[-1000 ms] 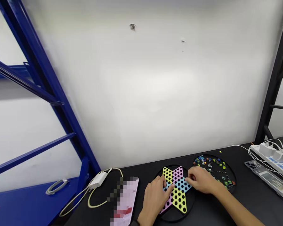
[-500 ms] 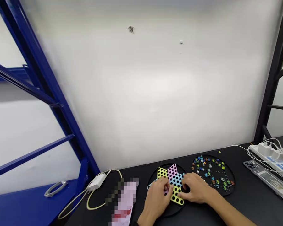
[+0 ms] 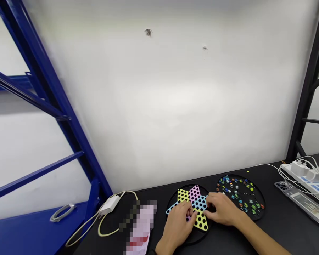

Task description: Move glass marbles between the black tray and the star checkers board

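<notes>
My left hand and right hand lie palm-down, close together, fingers bent toward each other.

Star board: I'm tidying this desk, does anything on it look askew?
Yes. The coloured star board lies skewed, off-centre on its black round tray, under the left hand and right hand. Marbles lie loose in the neighbouring tray.

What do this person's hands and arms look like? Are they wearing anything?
The left hand and right hand are bare: no gloves, no rings that show. Both forearms are bare too, no sleeves in view. A dark band, perhaps a watch strap, sits at the left wrist by the picture's bottom edge.
</notes>
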Available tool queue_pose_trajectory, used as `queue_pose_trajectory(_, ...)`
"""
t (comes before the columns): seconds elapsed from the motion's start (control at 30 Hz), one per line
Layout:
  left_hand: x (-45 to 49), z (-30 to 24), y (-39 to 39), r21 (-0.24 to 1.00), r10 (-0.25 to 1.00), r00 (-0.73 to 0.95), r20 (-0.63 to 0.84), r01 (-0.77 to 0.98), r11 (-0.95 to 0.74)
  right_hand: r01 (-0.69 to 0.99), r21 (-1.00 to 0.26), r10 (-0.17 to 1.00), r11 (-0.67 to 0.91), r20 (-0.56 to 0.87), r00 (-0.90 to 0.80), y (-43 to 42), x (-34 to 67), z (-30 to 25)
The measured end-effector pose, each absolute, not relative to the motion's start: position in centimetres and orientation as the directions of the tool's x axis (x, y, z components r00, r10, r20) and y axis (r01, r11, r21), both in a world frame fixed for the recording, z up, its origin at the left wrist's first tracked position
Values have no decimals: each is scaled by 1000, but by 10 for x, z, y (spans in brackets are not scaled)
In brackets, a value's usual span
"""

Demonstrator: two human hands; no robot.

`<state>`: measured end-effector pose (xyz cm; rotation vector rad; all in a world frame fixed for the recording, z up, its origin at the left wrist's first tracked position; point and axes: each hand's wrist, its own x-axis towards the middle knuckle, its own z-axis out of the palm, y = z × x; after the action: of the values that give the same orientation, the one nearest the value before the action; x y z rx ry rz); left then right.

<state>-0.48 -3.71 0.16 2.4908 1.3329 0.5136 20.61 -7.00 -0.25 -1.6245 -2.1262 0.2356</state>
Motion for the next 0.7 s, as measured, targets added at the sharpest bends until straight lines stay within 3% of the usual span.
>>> queue_pose_trajectory(0.17, -4, 5, -39, 398, 843, 512, 166, 747, -532, 948, -312, 946, 68, 322, 38, -57, 268, 0)
queue_pose_trajectory(0.3, -4, 4, -38, 400, 842, 512, 169, 745, -534, 932, -320, 956, -172, 175, 237, -53, 334, -17)
queue_pose_trajectory(0.5, -4, 7, -39, 397, 845, 509, 161, 751, -528, 858, -509, 986, -61, 103, 131, -56, 357, -29)
queue_pose_trajectory(0.7, -4, 7, -40, 405, 846, 509, 160, 748, -526, 866, -498, 989, -43, 104, 109, -52, 340, -30)
